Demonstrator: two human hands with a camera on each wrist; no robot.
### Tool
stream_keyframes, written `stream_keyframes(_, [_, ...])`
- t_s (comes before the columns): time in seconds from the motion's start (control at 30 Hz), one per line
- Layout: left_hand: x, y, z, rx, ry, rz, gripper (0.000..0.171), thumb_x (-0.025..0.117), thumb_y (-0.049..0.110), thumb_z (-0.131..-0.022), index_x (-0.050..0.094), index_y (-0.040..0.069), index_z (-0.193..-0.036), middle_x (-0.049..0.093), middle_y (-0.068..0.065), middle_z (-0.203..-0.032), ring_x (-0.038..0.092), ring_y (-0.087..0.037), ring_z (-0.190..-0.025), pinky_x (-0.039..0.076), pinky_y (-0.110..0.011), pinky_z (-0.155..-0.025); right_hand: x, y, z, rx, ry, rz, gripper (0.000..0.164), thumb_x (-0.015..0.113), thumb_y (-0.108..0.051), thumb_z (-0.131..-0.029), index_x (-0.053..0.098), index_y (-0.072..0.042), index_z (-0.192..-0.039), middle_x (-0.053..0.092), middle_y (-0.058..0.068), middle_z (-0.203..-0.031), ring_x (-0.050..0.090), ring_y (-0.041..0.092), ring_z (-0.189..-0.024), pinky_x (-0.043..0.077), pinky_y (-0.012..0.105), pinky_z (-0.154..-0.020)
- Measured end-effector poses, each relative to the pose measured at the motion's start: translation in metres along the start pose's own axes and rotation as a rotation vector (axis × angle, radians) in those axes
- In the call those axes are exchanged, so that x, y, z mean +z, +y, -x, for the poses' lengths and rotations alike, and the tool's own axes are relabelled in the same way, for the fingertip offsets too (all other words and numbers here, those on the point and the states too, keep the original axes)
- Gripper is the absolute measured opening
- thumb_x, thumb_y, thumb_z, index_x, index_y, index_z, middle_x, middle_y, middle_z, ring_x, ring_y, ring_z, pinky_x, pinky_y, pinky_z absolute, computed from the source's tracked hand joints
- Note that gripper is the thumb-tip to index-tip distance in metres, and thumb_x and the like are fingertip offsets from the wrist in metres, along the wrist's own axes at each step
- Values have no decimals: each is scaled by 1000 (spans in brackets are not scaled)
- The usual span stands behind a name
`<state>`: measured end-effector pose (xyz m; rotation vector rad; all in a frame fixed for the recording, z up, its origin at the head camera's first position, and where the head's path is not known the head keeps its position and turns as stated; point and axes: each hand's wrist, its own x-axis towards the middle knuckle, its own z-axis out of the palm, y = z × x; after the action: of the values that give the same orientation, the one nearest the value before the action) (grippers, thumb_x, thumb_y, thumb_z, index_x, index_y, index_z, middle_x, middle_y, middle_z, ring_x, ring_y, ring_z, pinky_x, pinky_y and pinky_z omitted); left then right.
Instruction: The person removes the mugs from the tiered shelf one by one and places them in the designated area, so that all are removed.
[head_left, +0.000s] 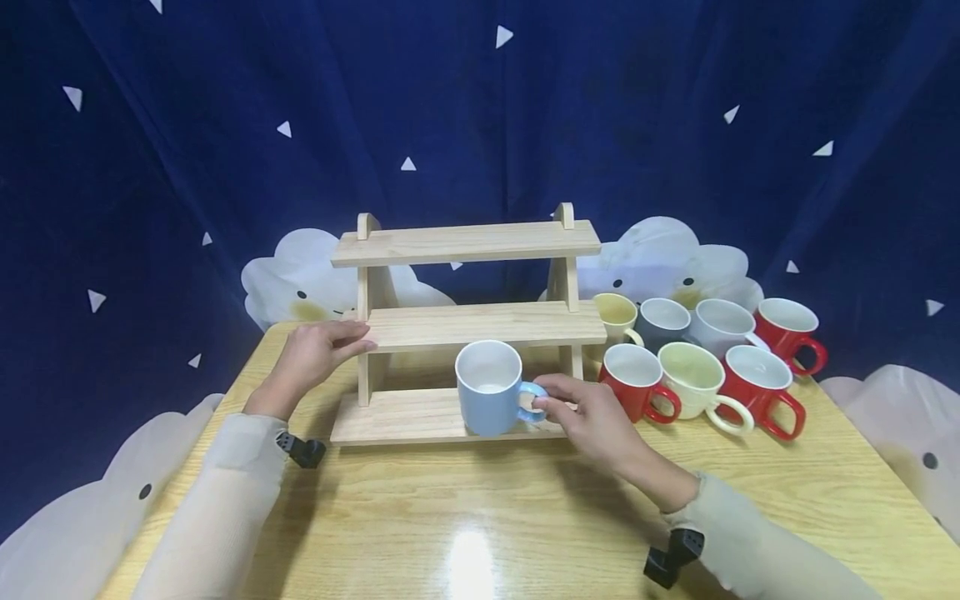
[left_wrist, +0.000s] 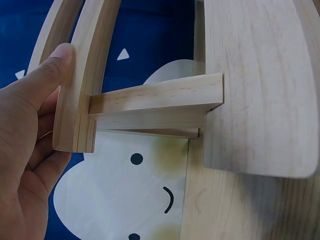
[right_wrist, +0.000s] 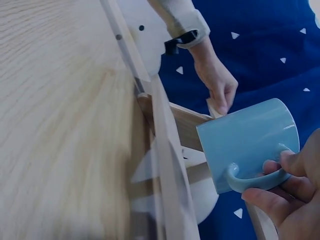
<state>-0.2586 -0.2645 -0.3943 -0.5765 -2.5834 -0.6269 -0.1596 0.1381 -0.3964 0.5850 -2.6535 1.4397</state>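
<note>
A light-blue mug (head_left: 490, 392) with a white inside is held upright by its handle in my right hand (head_left: 592, 417); in the right wrist view, thumb and fingers pinch that handle (right_wrist: 257, 182). It hangs in front of the lowest board of a three-tier wooden shelf (head_left: 480, 325); whether its base touches the board I cannot tell. My left hand (head_left: 311, 354) grips the left end of the shelf's middle board (head_left: 480, 325). The left wrist view shows the thumb on one face of that board (left_wrist: 82, 100) and the fingers behind it, partly hidden.
Several mugs stand in two rows to the right of the shelf, among them a red mug (head_left: 630, 387), a cream mug (head_left: 690, 379), a dark grey mug (head_left: 662, 325) and a yellow mug (head_left: 615, 315). A dark blue curtain (head_left: 465, 108) hangs behind the wooden table (head_left: 390, 517).
</note>
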Motion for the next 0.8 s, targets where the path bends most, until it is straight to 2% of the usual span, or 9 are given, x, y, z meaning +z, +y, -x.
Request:
stream_keyframes(0.17, [0, 0, 0, 12, 1, -6, 38, 79, 34, -83, 75, 7, -109, 72, -10, -108, 64, -34, -109, 50, -51, -92, -13, 2, 2, 7, 35, -56, 25, 70, -10, -91, 68, -2, -114, 72, 10, -101, 71, 22, -89, 58, 31, -75])
stream_keyframes(0.33, [-1, 0, 0, 7, 1, -3, 38, 78, 34, -83, 75, 7, -110, 72, -10, -108, 64, -34, -109, 50, -51, -93, -29, 3, 4, -3, 70, -52, 26, 68, -7, -92, 66, 2, -116, 71, 16, -105, 71, 24, -89, 58, 29, -73])
stream_keyframes(0.57, [0, -1, 0, -5, -9, -4, 38, 77, 35, -85, 75, 7, -111, 72, -10, -109, 64, -35, -111, 49, -52, -94, -51, 5, 11, 3, 134, 87, 23, 69, -15, -93, 70, -5, -113, 72, 7, -93, 68, 18, -76, 56, 23, -63])
stream_keyframes(0.63, [0, -1, 0, -6, -10, -4, 38, 77, 35, -85, 75, 7, -111, 72, -10, -109, 64, -34, -111, 49, -52, -94, -57, 6, 13, 6, 136, 101, 24, 69, -17, -93, 69, -5, -114, 72, 8, -94, 68, 18, -76, 56, 23, -65])
stream_keyframes(0.8, [-1, -1, 0, -9, -18, -3, 38, 77, 35, -85, 75, 7, -111, 71, -10, -110, 63, -35, -111, 49, -52, -94, -70, 7, 17, 19, 123, 68, 26, 68, -17, -94, 68, -5, -117, 73, 8, -101, 71, 21, -88, 57, 25, -76])
